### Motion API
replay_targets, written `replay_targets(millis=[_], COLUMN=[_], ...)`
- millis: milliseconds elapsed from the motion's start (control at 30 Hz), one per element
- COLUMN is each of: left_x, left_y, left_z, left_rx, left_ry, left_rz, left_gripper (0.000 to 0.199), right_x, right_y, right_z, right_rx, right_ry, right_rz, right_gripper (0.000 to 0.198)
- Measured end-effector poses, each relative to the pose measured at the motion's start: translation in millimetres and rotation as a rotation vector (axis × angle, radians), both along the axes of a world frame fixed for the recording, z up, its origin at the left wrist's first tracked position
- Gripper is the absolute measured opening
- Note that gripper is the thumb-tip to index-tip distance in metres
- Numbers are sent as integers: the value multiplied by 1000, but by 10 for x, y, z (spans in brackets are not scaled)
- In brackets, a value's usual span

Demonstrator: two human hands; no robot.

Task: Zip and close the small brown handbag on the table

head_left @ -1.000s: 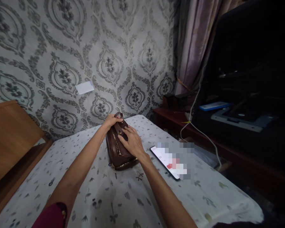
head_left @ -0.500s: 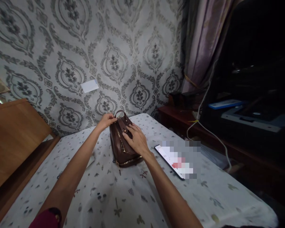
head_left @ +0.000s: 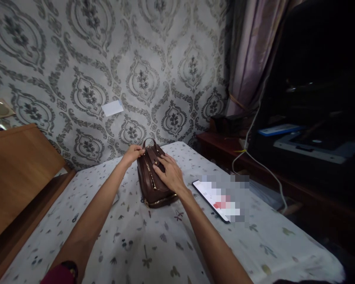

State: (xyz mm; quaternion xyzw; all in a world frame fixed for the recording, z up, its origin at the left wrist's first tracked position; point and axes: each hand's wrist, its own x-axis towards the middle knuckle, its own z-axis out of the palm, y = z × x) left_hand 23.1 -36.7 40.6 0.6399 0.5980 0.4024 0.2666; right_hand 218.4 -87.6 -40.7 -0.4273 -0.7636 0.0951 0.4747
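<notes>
Free room is offered at 6 o'clock by the printed cloth (head_left: 155,240) under the brown bag (head_left: 152,197). At the bag's 4 o'clock a phone (head_left: 208,199) is laid, its screen partly blurred. The bag's contents are hidden; its front is overlaid by the right hand (head_left: 170,173), spread flat. Its 11 o'clock edge is touched by the left hand (head_left: 132,153), fingers bent; whether anything is pinched cannot be told.

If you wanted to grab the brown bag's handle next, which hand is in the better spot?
Probably the left hand: its fingertips are at the far end of the bag, close to the handle. The right hand lies spread on the bag, farther from it.
</notes>
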Motion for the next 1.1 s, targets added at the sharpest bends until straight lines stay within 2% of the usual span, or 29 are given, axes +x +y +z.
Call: replay_targets(millis=[100,333,467,600,767,933,1100], left_x=[9,42,133,264,428,558,557], left_y=[-53,-118,-69,77,240,277,289], left_z=[-1,-5,45,112,132,63,2], left_rx=[-43,-42,39,92,15,105,135], left_ry=[-1,-1,-1,-2,169,407,400], left_rz=[-15,-3,35,-36,-85,50,83], left_gripper=[25,21,13,23,28,25,27], right_x=[-4,1,2,5,7,11,21], right_y=[0,-30,-47,-48,-36,-66,-93], right_z=[-1,24,38,39,11,21,52], right_rx=[0,-26,-25,-23,-9,-2,-5], right_ry=[1,-5,-1,-8,4,36,48], right_rz=[-3,1,-4,-3,-1,-1,8], right_gripper=[47,48,48,48,44,37,34])
